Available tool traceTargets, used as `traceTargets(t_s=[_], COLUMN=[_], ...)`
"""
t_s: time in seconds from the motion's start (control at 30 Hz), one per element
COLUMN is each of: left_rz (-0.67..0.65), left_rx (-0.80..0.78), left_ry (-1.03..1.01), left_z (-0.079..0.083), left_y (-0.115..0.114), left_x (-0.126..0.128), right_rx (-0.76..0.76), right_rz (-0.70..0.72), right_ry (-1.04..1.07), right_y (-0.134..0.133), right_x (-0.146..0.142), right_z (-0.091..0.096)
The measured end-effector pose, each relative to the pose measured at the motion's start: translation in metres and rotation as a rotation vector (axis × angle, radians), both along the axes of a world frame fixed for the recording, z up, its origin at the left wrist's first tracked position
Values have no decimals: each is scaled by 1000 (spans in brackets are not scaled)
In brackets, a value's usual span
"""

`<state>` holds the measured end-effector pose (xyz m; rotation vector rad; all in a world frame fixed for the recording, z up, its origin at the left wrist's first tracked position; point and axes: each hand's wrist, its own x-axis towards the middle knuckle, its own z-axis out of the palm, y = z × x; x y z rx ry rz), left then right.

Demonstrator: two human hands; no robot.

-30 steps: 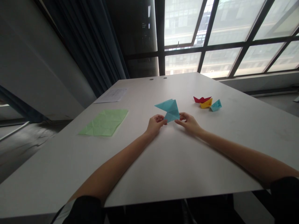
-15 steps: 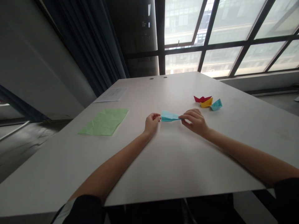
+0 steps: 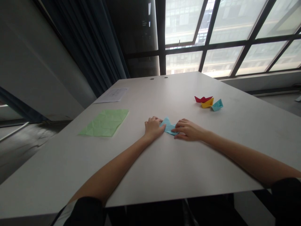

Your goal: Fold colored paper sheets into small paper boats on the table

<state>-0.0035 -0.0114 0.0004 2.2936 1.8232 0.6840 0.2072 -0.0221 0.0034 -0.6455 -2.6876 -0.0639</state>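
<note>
Between my hands lies a folded light-blue paper boat (image 3: 168, 126), low against the white table (image 3: 150, 169), with a pointed peak standing up at its middle. My left hand (image 3: 153, 128) grips its left end, thumb pressed on the near side and fingers behind. At the right end, my right hand (image 3: 188, 130) has its bent fingers closed on the paper. The hands cover both tips of the boat.
A red paper boat (image 3: 203, 99), a yellow one (image 3: 207, 103) and a blue one (image 3: 217, 105) stand grouped at the back right. A creased green sheet (image 3: 105, 123) lies at left, with a printed white page (image 3: 112, 95) beyond it.
Both hands have brought the blue paper down and nearer to me. It was stretched out flat and narrow; now a peak shows at its middle and my hands are closer together.
</note>
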Motion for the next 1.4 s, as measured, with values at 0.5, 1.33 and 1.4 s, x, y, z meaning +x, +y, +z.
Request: traceTargets(t_s=[0.5,1.33,1.4], left_rz=[-285,-391,-363], left_rx=[47,161,158], left_ry=[-312,265,248], left_z=[-2,3,2], left_y=[6,-6,-5], left_x=[-2,1,1], right_rx=[-10,-125,-126], right_rz=[-141,-45,-29], right_ry=[-51,65,72], right_y=[0,3,3], right_x=[1,1,2], right_z=[2,0,1])
